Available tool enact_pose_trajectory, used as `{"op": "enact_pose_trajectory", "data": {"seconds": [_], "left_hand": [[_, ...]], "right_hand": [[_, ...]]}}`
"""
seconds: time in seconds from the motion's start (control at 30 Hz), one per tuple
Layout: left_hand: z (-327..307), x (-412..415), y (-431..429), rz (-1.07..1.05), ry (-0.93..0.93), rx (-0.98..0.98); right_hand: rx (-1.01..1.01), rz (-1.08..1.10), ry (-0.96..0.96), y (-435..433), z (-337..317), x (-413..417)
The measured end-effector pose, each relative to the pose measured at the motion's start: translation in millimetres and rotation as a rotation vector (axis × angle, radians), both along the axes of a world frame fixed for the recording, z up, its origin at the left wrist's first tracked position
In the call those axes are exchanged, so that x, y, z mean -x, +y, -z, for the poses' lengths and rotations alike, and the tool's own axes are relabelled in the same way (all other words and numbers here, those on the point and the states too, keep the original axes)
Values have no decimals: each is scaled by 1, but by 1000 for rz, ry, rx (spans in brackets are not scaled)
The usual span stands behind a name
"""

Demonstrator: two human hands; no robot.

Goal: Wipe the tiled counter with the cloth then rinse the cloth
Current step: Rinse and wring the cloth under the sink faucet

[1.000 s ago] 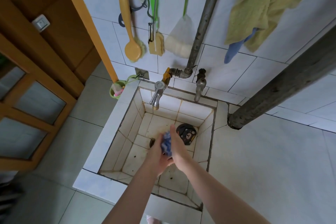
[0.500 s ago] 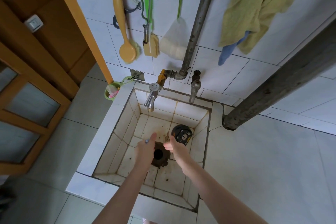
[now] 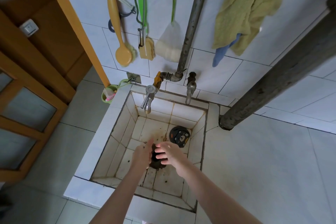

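Two hands over the sink [image 3: 101,132], logged from my remote seat. Item one: left hand [image 3: 142,153], seen from its back, fingers pointing toward the taps, palm turned away; whether it cups anything I cannot tell. Item two: right hand [image 3: 169,152], just beside it, fingers spread and loose, holding nothing I can see. Item three: drain hole [image 3: 156,160], dark, showing between the hands; its round black cover [image 3: 179,136] lies to one side on the basin floor. Item four: left tap [image 3: 149,98] and right tap [image 3: 190,91], with no stream visible from either. Item five: the cloth is not to be found in this view. A blue rag [image 3: 220,56] hangs on the wall under a yellow-green towel [image 3: 245,5], but I cannot say it is the same one. Item six: tiled counter [image 3: 263,160], right of the sink, pale, no smears I can make out. Status, my reading: hands at the basin suggest the wiping is finished and the work is at the rinse stage. With neither water nor cloth showing, I cannot mark the rinsing complete.
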State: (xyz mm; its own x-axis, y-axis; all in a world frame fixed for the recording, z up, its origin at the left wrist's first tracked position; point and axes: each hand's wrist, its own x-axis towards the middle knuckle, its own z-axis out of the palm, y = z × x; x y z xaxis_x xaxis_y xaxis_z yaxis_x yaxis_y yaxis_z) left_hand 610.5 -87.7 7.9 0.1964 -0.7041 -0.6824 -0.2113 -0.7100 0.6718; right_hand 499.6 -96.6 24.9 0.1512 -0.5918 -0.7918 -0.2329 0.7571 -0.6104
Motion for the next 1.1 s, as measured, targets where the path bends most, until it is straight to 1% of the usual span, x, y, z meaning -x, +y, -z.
{"op": "enact_pose_trajectory", "data": {"seconds": [0.07,0.13,0.17,0.2,0.23,0.27,0.3,0.33,0.4,0.43,0.5,0.6,0.67,0.7,0.73,0.77,0.8,0.83,0.87,0.93,1.0,1.03,1.1], "left_hand": [[-12,5,-3,-30,217,-38],[-22,5,-4,-84,500,6],[-26,5,-4,-76,586,40],[-30,5,-3,-44,604,64],[-32,4,-2,19,544,80],[-34,3,-2,74,444,101],[-35,2,-2,77,346,133],[-33,-1,-3,18,293,167],[-33,-8,-1,-123,298,214],[-37,-11,0,-154,305,225],[-40,-15,3,-169,290,214],[-56,-12,1,-122,262,180],[-67,-7,-3,-140,311,90],[-74,-5,-4,-163,347,26],[-80,-3,-5,-166,376,-9],[-81,-4,-4,-125,397,0],[-81,-4,-3,-54,394,33],[-80,-5,-2,34,368,68],[-79,-8,-1,101,326,102],[-78,-14,-2,154,272,173],[-80,-18,-6,220,253,251],[-83,-17,-8,290,146,303],[-90,-12,-13,447,-248,406]], "right_hand": [[24,-19,-48,3,-3,-1],[29,-12,-81,3,-9,-1],[38,7,-69,1,-11,-1],[59,44,-53,0,-13,0],[88,91,-33,-1,-14,2],[108,148,-18,-3,-15,3],[110,210,-18,-5,-17,5],[89,282,-44,-8,-20,8],[1,423,-115,-13,-26,13],[-39,463,-132,-13,-29,17],[-67,468,-155,-9,-31,23],[-2,458,-184,-3,-34,26],[62,385,-168,-3,-39,26],[105,281,-170,-2,-45,27],[171,115,-160,0,-51,29],[252,-78,-143,1,-56,30],[326,-235,-120,4,-59,31],[386,-332,-72,6,-59,32],[439,-361,2,8,-59,31],[518,-349,164,7,-59,32],[548,-370,247,5,-64,36],[545,-379,244,4,-68,40],[529,-380,198,3,-80,45]]}}
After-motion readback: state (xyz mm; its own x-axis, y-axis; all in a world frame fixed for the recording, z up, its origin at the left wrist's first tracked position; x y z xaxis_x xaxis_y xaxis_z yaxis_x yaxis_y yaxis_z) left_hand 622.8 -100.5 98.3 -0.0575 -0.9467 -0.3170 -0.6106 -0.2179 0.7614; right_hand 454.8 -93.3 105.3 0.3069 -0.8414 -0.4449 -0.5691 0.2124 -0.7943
